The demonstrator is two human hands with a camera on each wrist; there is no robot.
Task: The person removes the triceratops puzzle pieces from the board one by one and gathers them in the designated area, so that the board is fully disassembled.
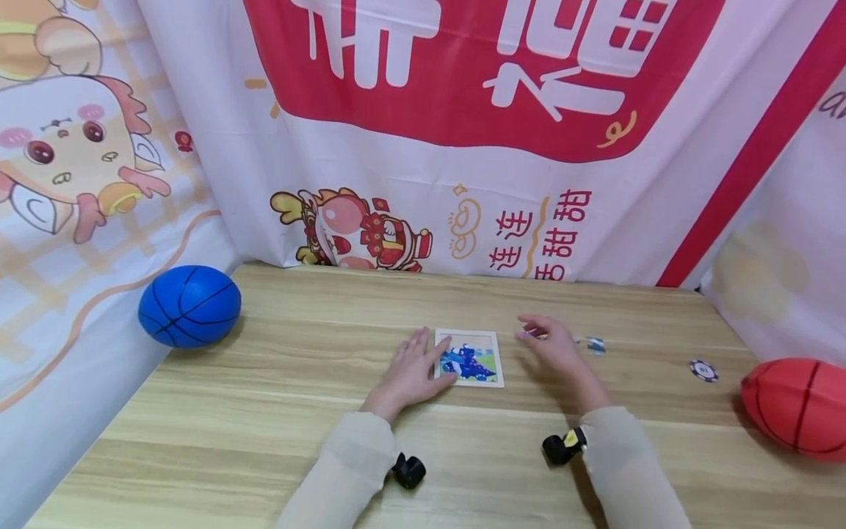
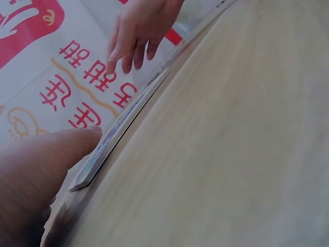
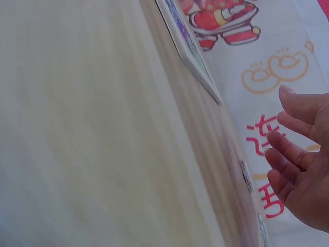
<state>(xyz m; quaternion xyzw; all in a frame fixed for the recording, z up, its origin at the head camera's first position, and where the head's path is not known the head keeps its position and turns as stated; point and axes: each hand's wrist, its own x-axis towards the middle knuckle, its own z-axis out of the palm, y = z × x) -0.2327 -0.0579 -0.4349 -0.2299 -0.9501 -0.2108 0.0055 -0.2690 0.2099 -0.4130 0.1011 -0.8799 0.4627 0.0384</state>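
Observation:
A square puzzle board (image 1: 485, 360) with a pale frame and a blue dinosaur-like picture lies flat on the wooden table. Along its left side rests my left hand (image 1: 413, 371), fingers stretched out and thumb reaching over the board's near left corner; in the left wrist view the thumb (image 2: 61, 149) points at the board's edge. My right hand (image 1: 551, 345) hovers to the right of the board, fingers loosely bent and holding nothing. One small flat piece (image 3: 247, 176) lies on the table near those fingers. Another small blue-and-white piece (image 1: 595, 344) lies just right of the hand.
A blue ball (image 1: 189, 306) sits at the table's left edge and a red ball (image 1: 796, 408) at the right. Near the red ball lies a round poker chip (image 1: 703, 370). A printed cloth (image 1: 396, 162) hangs behind the table (image 1: 218, 441).

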